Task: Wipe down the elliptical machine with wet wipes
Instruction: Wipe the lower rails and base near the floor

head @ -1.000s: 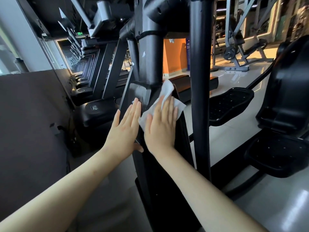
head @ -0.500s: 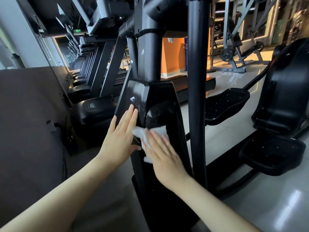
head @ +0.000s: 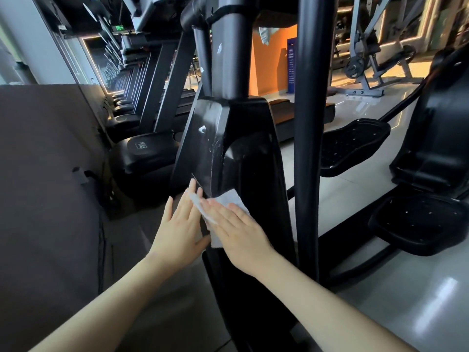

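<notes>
Both hands flat-open: right hand (head: pixel 238 232) presses wet wipe (head: pixel 228 204) onto elliptical shroud (head: pixel 243 148) for friction; left hand (head: pixel 177 229) braces shroud's left side.

I can read no text from this feed. A green lit sign (head: pixel 119 27) high over the treadmills has characters too small to make out, a blue banner (head: pixel 291 60) carries white lines I can't resolve, and a pale label (head: pixel 141 145) on the nearest treadmill's hood (head: pixel 157 148) is blurred
</notes>
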